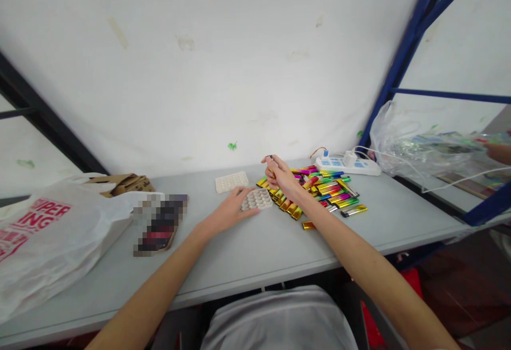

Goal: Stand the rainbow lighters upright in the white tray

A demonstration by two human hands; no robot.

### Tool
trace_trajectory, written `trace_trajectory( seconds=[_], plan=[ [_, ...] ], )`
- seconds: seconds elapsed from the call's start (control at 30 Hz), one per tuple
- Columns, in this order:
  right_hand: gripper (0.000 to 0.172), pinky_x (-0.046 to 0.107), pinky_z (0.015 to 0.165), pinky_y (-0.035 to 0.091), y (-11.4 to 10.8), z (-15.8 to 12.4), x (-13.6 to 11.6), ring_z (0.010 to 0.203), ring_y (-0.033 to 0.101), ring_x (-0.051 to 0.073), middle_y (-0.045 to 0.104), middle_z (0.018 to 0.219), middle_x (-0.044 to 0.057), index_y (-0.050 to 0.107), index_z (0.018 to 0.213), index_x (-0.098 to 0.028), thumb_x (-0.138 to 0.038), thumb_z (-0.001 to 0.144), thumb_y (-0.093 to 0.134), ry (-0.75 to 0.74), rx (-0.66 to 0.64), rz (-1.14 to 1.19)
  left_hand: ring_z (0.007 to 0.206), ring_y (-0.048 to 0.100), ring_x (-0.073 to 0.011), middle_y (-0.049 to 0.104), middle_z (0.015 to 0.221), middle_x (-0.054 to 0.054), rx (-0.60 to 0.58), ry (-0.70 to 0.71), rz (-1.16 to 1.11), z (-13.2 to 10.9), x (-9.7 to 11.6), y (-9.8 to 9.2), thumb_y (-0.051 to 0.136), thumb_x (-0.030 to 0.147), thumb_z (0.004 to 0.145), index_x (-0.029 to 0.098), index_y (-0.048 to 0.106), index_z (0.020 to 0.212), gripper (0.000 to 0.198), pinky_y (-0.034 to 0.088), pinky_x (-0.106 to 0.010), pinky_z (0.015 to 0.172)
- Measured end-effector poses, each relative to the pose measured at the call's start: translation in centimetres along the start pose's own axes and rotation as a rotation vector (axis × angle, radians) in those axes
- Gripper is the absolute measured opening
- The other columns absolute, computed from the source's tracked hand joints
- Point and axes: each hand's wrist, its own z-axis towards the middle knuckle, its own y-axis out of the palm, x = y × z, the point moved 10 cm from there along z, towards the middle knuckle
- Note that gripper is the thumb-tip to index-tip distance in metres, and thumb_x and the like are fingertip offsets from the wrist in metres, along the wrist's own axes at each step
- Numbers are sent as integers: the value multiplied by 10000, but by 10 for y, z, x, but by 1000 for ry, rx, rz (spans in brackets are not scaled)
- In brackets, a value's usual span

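My left hand [229,209] grips a small white tray [261,199] with rows of round holes, thumb along its near edge and fingers at its far side. Above and just right of that tray, my right hand [281,175] is closed with fingers curled around a lighter [271,157]; only its dark end and a bit of gold show. Beneath and beside my right hand lies a loose pile of shiny lighters [331,190] in gold, red, green, blue and purple, partly hidden by my forearm. A second white tray [231,181] rests flat behind my left hand.
A power strip [365,167] with plugs and cables sits behind the pile. To the left are a phone [163,225], a white plastic bag [59,238] and brown cardboard [128,184]. Clear plastic bags [431,150] and another person's hand [499,152] appear beyond the blue frame [399,67].
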Motion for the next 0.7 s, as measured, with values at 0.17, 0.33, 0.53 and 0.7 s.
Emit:
trace_trajectory(
  seconds=[0.17,0.33,0.53,0.7],
  plan=[
    [576,202,414,139,8,4,30,437,159,72,232,530,-101,439,701,-227,-765,909,459,172,1,48,1289,562,-330,590,1346,-128,58,25,-16,16,1,11,679,561,920,216,468,1482,692,443,-481,1134],
    [544,234,390,83,2,1,46,417,74,75,163,480,-95,239,577,-254,-613,966,363,312,127,-7,1347,532,-328,559,1431,-137,67,61,-7,13,2,13,642,603,937,230,406,1531,740,413,-487,1169],
    [376,224,373,79,-7,-2,49,395,89,75,185,485,-92,267,587,-252,-370,928,375,290,218,-33,1512,374,-359,383,1632,-193,63,-64,65,-8,-20,9,642,672,900,162,319,1598,923,307,-493,1252],
    [364,214,367,91,-7,-2,51,400,100,77,201,486,-87,284,589,-249,-361,924,370,258,184,-57,1411,502,-362,532,1516,-168,144,-92,111,-16,-29,-3,654,681,882,177,477,1507,823,380,-510,1211]
  ],
)
